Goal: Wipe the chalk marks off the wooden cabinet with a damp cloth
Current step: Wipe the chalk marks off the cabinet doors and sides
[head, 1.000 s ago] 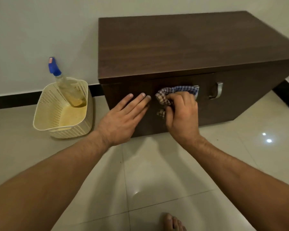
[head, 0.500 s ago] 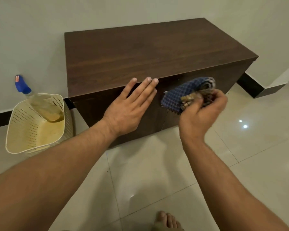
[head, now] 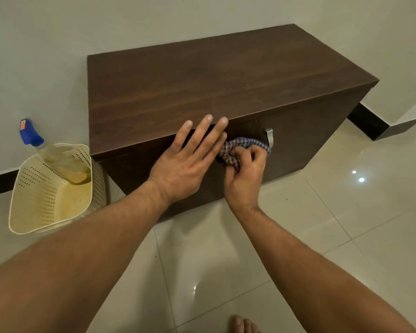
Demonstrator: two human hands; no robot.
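The fingers (head: 203, 138) of the left hand (head: 185, 164) lie straight and spread flat against the front of the cabinet, their tips reaching up past its top front edge; those of the right hand (head: 244, 179) are curled tight around a bunched checked cloth (head: 238, 147), holding it pressed to the cabinet front.

The floor (head: 322, 236) is pale glossy tile that carries everything here, with small light reflections toward the right edge. The dark wooden cabinet (head: 214, 85) stands on it with its back to the wall (head: 58, 44), its top bare and brown. Whether any chalk marks are on the front face cannot be told in the dim light.

Just beside the cabinet's left end sits a cream perforated basket (head: 34, 200), near the wall's black skirting. A spray bottle (head: 48, 152) with a blue trigger head leans in the basket's far corner, holding some yellowish liquid.

The cloth, blue and white with a brownish side, sits on the upper part of the cabinet front, between the left hand's little finger and a metal handle (head: 269, 137), touching or nearly touching the handle's lower end.

A bare foot (head: 243, 324) shows at the bottom edge of the floor.
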